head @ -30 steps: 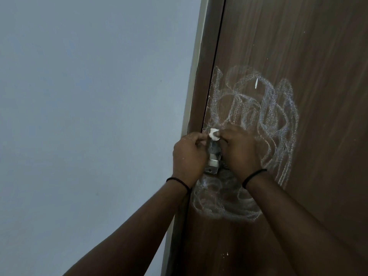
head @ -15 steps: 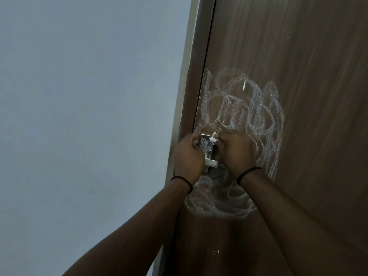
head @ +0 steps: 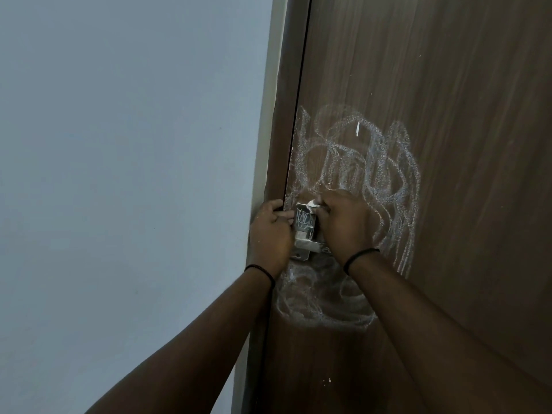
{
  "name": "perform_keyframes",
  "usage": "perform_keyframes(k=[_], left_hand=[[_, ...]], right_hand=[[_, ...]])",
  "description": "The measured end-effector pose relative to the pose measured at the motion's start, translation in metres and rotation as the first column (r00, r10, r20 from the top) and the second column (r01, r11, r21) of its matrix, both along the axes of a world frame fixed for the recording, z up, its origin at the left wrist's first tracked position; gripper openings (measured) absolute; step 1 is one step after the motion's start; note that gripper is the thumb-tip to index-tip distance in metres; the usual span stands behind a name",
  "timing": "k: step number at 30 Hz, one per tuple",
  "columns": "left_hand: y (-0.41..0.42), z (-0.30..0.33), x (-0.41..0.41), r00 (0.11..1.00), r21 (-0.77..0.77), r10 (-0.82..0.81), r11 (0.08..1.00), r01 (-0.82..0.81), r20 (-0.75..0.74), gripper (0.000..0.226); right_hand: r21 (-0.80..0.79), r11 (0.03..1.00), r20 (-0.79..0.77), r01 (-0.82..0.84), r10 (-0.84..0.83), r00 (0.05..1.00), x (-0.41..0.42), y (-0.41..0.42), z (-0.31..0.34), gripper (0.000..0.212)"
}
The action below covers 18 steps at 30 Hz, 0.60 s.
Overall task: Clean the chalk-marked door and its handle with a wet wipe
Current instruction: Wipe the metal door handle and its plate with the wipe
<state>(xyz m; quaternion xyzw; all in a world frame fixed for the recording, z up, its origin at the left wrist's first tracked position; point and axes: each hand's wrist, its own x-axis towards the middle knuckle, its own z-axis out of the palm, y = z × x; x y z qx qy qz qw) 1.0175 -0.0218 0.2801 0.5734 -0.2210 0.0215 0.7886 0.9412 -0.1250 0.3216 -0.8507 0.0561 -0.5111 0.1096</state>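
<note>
A dark brown wooden door [head: 448, 85] carries white chalk scribbles [head: 385, 174] above and below its metal handle plate [head: 304, 225], which is also chalk-marked. My right hand [head: 343, 222] pinches a small white wipe [head: 313, 204] at the plate's top right corner and covers the handle's right part. My left hand [head: 270, 231] rests against the door frame just left of the plate, its fingers curled toward the plate's left edge; whether it holds anything is hidden.
A pale blue-grey wall [head: 119, 174] fills the left half. The brown door frame [head: 283, 115] runs between wall and door, with a dark gap along the door's edge. A black band sits on each wrist.
My left hand has drawn away leftward from the wipe to the frame, uncovering the chalk-marked plate. My right hand stays at the plate's top with the wipe. The view has shifted slightly.
</note>
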Motion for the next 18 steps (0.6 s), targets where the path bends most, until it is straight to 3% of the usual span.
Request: perform_keyframes(k=[5,8,10,13,18], left_hand=[[0.0,0.001,0.002,1.0,-0.057,-0.006,0.998,0.005,-0.019,0.035],[0.003,0.0,0.004,1.0,-0.049,-0.011,0.999,0.011,-0.004,0.036],[0.004,-0.001,0.005,0.999,-0.04,-0.032,0.999,0.032,0.001,0.034],[0.005,-0.002,0.005,0.999,-0.029,-0.033,0.999,0.034,0.026,0.03],[0.001,-0.001,0.004,0.999,0.005,0.006,1.0,-0.006,0.043,0.027]], right_hand=[[-0.252,0.968,-0.19,-0.02,-0.029,0.981,0.02,0.022,0.017,0.014],[-0.28,0.959,-0.236,-0.037,-0.032,0.971,0.024,0.02,0.022,0.016],[-0.231,0.973,-0.169,-0.009,-0.031,0.985,0.019,0.011,0.017,0.017],[-0.027,0.997,-0.016,0.066,-0.066,0.998,0.006,-0.002,0.003,0.012],[0.214,0.976,-0.141,0.028,0.002,0.99,0.002,-0.01,-0.012,0.018]])
